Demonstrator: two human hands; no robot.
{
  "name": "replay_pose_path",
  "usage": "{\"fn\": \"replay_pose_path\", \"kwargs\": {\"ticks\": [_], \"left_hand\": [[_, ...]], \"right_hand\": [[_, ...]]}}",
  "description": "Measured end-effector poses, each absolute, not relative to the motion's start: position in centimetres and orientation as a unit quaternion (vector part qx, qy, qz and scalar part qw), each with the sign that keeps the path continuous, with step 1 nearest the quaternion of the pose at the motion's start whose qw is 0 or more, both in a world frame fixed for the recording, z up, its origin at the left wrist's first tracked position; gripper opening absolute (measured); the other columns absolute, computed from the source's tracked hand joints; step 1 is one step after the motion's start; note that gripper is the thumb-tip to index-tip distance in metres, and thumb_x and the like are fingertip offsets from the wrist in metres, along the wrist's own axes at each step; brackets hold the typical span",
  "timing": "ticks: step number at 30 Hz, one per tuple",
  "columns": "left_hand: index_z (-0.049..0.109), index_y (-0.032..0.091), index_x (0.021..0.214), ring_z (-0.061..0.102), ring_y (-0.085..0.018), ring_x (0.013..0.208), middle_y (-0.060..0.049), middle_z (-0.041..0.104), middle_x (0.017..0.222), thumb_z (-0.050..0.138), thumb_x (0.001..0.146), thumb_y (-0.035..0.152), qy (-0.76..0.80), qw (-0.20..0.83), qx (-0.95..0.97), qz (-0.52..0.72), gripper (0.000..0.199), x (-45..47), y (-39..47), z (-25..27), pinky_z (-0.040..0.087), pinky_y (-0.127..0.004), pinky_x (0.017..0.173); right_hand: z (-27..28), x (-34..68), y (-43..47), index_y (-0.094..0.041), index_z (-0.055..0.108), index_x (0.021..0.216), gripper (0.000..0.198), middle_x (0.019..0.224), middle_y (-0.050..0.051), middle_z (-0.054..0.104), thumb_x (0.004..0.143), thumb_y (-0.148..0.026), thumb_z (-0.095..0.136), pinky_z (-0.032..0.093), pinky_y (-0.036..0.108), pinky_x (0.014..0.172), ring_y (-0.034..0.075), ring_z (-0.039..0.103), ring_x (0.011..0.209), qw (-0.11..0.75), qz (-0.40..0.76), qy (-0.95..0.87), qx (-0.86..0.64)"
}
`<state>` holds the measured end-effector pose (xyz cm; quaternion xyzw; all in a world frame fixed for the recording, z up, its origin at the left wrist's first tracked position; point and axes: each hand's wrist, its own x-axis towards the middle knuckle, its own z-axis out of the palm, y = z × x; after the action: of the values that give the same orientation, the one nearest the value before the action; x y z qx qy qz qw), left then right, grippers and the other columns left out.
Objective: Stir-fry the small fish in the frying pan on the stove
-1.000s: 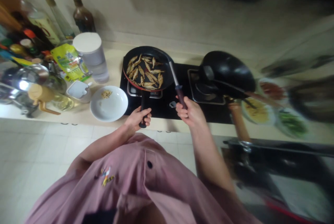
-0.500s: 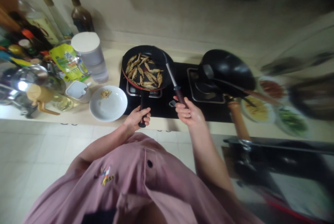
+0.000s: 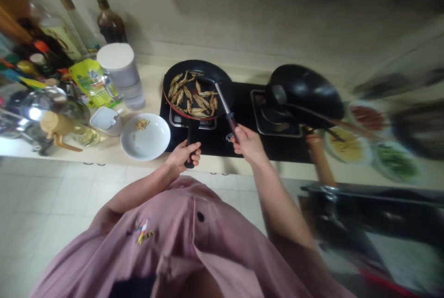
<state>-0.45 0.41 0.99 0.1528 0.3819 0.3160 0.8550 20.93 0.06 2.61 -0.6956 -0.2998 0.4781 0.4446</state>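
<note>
My left hand (image 3: pixel 185 155) is wrapped round the black handle of a frying pan (image 3: pixel 222 75), which sits on the left burner. Several small browned fish (image 3: pixel 189 94) lie spread over the pan's left and front part. In my right hand (image 3: pixel 248 144) is a spatula (image 3: pixel 224 100) with a dark grip and a metal shaft. Its dark head reaches into the pan beside the fish and is hard to make out against the black surface. Left of the pan, a white plate (image 3: pixel 145 143) bears a small heap of chopped pale bits (image 3: pixel 142 124).
A black wok (image 3: pixel 305 87) with a wooden handle and a long-handled utensil in it stands on the right burner. Beyond it are plates of red (image 3: pixel 367 117), yellow (image 3: pixel 348 146) and green food (image 3: pixel 395 159). A water jug (image 3: pixel 121 76), an oil pot (image 3: pixel 76 131) and bottles (image 3: pixel 110 22) crowd the left.
My right hand has turned and moved slightly, bringing the spatula's shaft left and its head further in among the fish. My left hand keeps hold of the pan handle.
</note>
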Motion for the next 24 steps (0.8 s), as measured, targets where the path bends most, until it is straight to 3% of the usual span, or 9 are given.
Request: {"fn": "replay_pose_path", "kwargs": {"ticks": [3,7,11,14,21,24], "left_hand": [[0.039,0.019,0.077,0.035,-0.002,0.04,0.005,0.047,0.06,0.074,0.071,0.025,0.39,0.853,0.15,0.313,0.037,-0.4,0.4,1.3,0.024,-0.015,0.039],[0.038,0.019,0.078,0.035,-0.002,0.041,0.005,0.046,0.059,0.073,0.072,0.023,0.399,0.848,0.148,0.316,0.035,-0.4,0.4,1.7,0.024,-0.015,0.04],[0.038,0.019,0.077,0.035,-0.002,0.041,0.005,0.045,0.059,0.073,0.072,0.021,0.398,0.85,0.147,0.312,0.035,-0.4,0.4,1.9,0.023,-0.014,0.04],[0.038,0.019,0.077,0.034,-0.001,0.041,0.005,0.045,0.059,0.072,0.073,0.022,0.394,0.852,0.148,0.313,0.034,-0.4,0.4,1.8,0.023,-0.014,0.04],[0.037,0.02,0.079,0.035,-0.002,0.04,0.005,0.046,0.06,0.072,0.073,0.024,0.395,0.851,0.144,0.313,0.036,-0.2,0.3,1.4,0.025,-0.015,0.04],[0.037,0.02,0.079,0.035,-0.002,0.04,0.006,0.045,0.06,0.072,0.073,0.023,0.394,0.854,0.137,0.312,0.036,-0.2,0.4,1.5,0.025,-0.014,0.04]], "right_hand": [[3.5,21.9,-2.2,-0.017,0.057,0.123,0.055,0.055,-0.005,0.051,0.078,-0.048,0.063,0.029,0.015,0.031,0.004,0.038,0.038,0.397,0.46,-0.326,-0.724],[4.5,22.3,-1.8,-0.018,0.057,0.124,0.056,0.056,-0.004,0.052,0.078,-0.049,0.064,0.029,0.015,0.031,0.004,0.038,0.037,0.415,0.447,-0.337,-0.717],[4.0,20.0,3.8,-0.016,0.06,0.111,0.041,0.051,-0.006,0.047,0.081,-0.044,0.062,0.024,0.014,0.029,0.003,0.034,0.035,0.444,0.469,-0.364,-0.672],[3.5,19.1,6.3,-0.016,0.061,0.107,0.033,0.05,-0.006,0.045,0.084,-0.04,0.059,0.023,0.014,0.028,0.003,0.033,0.034,0.419,0.477,-0.384,-0.67],[3.7,20.2,3.4,-0.017,0.055,0.131,0.058,0.055,-0.005,0.052,0.081,-0.044,0.063,0.031,0.015,0.03,0.005,0.04,0.037,0.381,0.406,-0.423,-0.715],[3.7,20.0,3.4,-0.017,0.054,0.134,0.06,0.056,-0.004,0.052,0.082,-0.047,0.06,0.033,0.017,0.031,0.006,0.041,0.038,0.364,0.411,-0.459,-0.699]]}}
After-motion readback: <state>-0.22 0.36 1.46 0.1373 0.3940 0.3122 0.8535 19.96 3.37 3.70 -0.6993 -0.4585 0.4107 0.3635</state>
